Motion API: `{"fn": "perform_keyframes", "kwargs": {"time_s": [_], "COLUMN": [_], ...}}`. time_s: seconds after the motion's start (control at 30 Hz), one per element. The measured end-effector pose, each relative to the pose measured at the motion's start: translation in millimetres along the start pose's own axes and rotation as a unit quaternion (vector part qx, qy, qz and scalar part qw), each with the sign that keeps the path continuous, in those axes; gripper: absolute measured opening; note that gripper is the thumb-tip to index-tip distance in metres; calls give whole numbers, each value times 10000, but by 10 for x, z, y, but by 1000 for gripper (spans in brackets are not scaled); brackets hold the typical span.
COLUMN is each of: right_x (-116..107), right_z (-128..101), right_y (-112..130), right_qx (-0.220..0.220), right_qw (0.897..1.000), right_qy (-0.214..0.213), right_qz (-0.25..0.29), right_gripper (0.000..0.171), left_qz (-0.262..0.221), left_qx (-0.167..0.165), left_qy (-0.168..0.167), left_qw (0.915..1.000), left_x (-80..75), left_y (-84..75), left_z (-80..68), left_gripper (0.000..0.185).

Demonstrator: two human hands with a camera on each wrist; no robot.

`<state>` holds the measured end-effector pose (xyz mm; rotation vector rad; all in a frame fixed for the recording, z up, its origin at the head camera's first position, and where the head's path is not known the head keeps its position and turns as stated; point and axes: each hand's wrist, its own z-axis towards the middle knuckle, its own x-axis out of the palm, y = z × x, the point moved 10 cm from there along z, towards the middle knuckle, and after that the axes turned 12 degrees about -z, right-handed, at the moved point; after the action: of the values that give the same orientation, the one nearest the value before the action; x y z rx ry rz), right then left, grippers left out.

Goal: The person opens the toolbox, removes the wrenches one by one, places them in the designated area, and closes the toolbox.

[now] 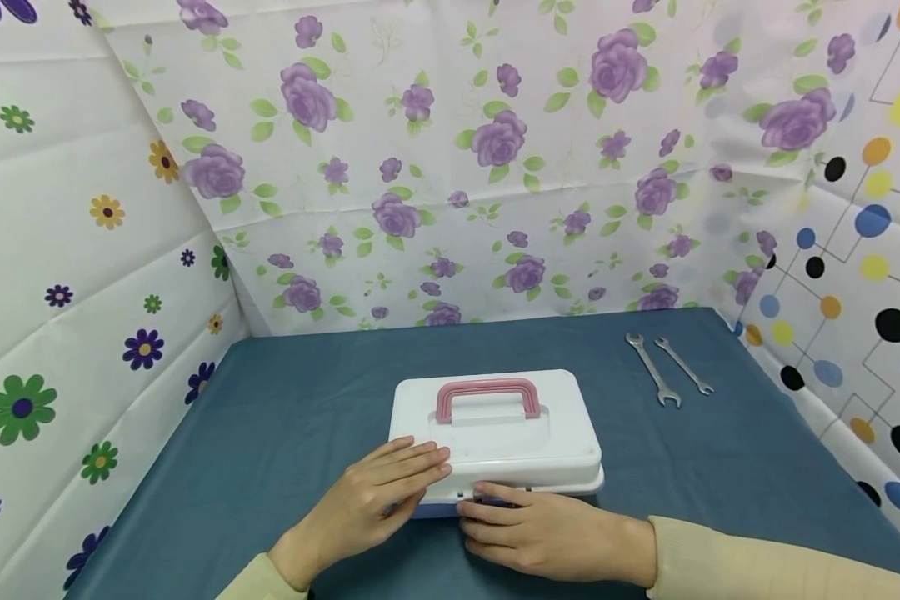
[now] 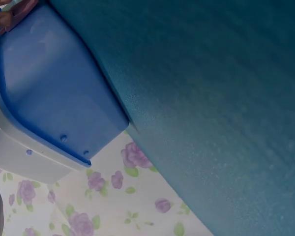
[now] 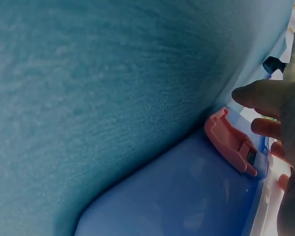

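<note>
Teal cloth, smooth and matte, covers the table (image 1: 285, 417) in the head view, with floral and dotted sheets standing as walls on three sides close to its edges. A rounded rectangular plastic box (image 1: 495, 433) with a glossy white lid and a pink arched handle (image 1: 487, 398) sits near the front middle of the table, with open cloth to its left, behind it, and to its right. The left hand (image 1: 378, 492) lies flat on the lid's front left corner, fingers straight and together. The right hand (image 1: 528, 525) rests against the box's front edge, fingers loosely curled at the latch; how tightly they grip is hidden here. Two slim metal wrenches (image 1: 666, 367) lie side by side, well apart from the box, near the back right corner. In the left wrist view, the box's blue base (image 2: 54, 93) shows a smooth, rounded corner under the white lid rim, meeting the grainy teal cloth, with bare cloth stretching away beside it. In the right wrist view, a pink plastic latch (image 3: 231, 142) sits on the blue front wall, and the right hand's fingertips (image 3: 265, 129) curl just over it, the thumb extended above.
</note>
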<state>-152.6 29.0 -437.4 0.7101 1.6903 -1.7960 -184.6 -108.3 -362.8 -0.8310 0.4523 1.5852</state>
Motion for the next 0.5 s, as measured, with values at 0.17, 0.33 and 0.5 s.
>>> {"fn": "perform_keyframes", "kwargs": {"time_s": [0.17,0.33,0.5], "right_x": [55,79,103], "right_z": [0,-3,-9], "right_y": [20,28,35], "right_qx": [-92,-131,-128], "right_qw": [9990,9976,9967], "right_qy": [196,338,406], "right_qz": [-379,-594,-684], "right_gripper": [51,51,52], "left_qz": [4,35,35], "left_qx": [-31,-61,-70], "left_qy": [-27,-22,-30], "left_qw": [10000,10000,10000], "left_x": [-6,-2,3], "left_y": [-7,-5,-1], "left_z": [-2,-2,-5], "left_gripper": [42,47,51]}}
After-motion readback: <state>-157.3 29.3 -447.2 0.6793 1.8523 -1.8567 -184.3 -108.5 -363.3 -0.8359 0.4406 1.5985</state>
